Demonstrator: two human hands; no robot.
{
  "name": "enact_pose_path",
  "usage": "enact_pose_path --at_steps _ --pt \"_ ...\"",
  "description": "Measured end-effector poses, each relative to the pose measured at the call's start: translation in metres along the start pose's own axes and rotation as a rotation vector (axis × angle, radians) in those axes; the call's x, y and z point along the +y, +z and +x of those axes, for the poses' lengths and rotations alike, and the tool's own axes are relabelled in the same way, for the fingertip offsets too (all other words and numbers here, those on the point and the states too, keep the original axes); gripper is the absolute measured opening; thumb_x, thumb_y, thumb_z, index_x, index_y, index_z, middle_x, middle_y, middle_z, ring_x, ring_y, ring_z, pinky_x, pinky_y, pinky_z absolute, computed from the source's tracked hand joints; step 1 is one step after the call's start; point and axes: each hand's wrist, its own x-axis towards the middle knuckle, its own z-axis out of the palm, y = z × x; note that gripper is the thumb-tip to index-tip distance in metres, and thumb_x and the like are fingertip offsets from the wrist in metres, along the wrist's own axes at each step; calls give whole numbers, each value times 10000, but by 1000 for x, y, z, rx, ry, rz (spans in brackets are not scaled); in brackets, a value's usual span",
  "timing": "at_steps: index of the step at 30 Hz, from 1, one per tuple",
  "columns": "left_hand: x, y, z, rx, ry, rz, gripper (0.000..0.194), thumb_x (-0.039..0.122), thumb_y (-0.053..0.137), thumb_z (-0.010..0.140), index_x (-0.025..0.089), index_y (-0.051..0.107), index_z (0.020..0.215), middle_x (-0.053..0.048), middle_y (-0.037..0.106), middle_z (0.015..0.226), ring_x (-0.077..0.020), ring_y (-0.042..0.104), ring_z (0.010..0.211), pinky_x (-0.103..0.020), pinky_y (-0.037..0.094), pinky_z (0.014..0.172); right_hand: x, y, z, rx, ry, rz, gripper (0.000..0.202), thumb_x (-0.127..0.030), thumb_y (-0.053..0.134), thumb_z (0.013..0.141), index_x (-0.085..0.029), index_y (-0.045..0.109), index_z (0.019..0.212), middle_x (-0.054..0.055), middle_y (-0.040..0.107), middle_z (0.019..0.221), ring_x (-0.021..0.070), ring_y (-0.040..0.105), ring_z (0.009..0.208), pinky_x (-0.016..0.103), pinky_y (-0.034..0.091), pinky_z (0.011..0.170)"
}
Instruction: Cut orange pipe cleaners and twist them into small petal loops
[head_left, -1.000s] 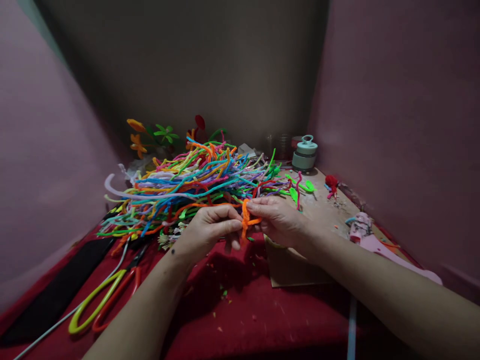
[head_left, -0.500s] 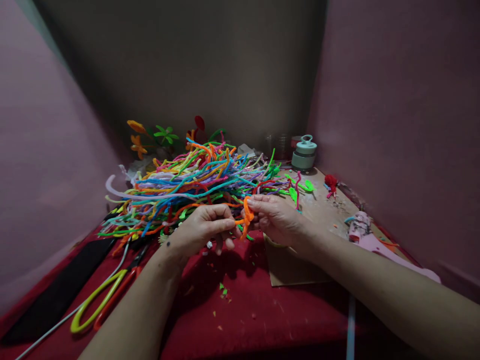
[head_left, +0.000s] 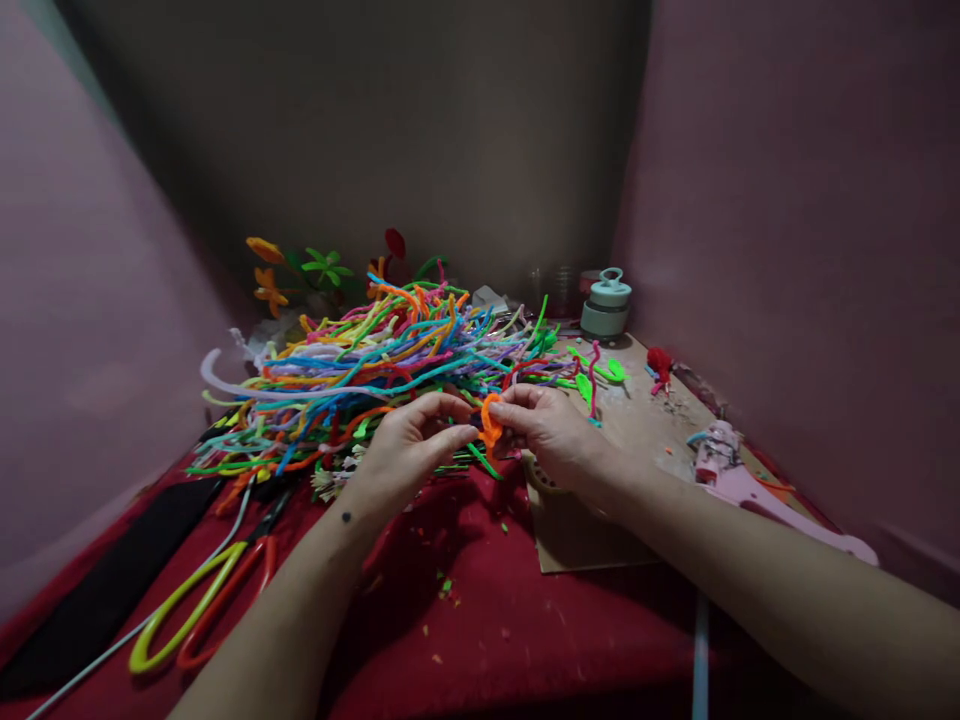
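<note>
Between my hands is a short orange pipe cleaner (head_left: 491, 424), bent into a small curled loop. My right hand (head_left: 559, 432) pinches its right side between thumb and fingers. From the left, my left hand (head_left: 420, 437) has its thumb and index fingertips at the loop's left edge, closed on it as far as I can see; its other fingers are hidden behind. Just beyond the hands lies a large heap of multicoloured pipe cleaners (head_left: 375, 360).
Yellow-and-red-handled scissors (head_left: 191, 600) and a black strip (head_left: 112, 580) lie left on the red cloth (head_left: 465, 640). A pink glue gun (head_left: 757, 500) rests right on a brown board (head_left: 600, 545). Behind stand a mint-lidded jar (head_left: 606, 305) and pipe-cleaner flowers (head_left: 270, 290).
The orange pipe cleaner's straight tail, earlier stretched toward my left hand, no longer shows. My left fingers have come up against the loop, and its lower end looks shorter.
</note>
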Motion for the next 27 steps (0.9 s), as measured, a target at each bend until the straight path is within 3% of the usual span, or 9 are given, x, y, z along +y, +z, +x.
enact_pose_path --at_steps 4,10,14,18,23,27 --pt "-5 9 -1 -71 19 -67 214 313 643 692 128 599 790 13 556 670 -66 438 540 -179 363 494 2 1 -1 -31 -31 -3 229 -301 677 656 -153 504 632 -39 538 528 67 494 438 211 385 465" --pt "-9 7 1 -51 -40 -180 229 354 624 720 133 584 764 35 515 565 -57 415 461 -173 327 436 11 -2 3 -99 -44 106 260 -207 760 527 -133 595 715 -15 592 665 81 538 564 247 434 599" --pt "-9 7 0 -40 -42 -210 248 401 585 751 156 572 789 43 518 518 -65 429 416 -178 341 415 11 0 1 -57 -47 32 200 -193 725 550 -132 594 689 -23 577 601 82 512 523 245 409 553" --pt "-8 8 -1 -22 -53 -137 256 411 586 749 157 560 741 52 489 443 -57 383 344 -170 274 352 8 2 -2 -45 -102 -65 177 -180 695 567 -136 599 709 -32 565 627 74 483 552 232 377 559" --pt "-11 10 0 22 -85 -186 252 393 569 761 157 546 676 49 490 422 -53 355 316 -172 268 321 10 1 -1 -71 -119 -225 164 -278 657 638 -131 598 682 -25 531 625 74 425 553 236 326 548" --pt "-13 10 0 0 -99 -196 257 400 564 759 163 538 665 58 471 399 -57 345 297 -174 255 305 12 2 -1 -117 -75 -226 209 -331 634 658 -130 576 666 -38 479 566 64 358 496 230 269 493"
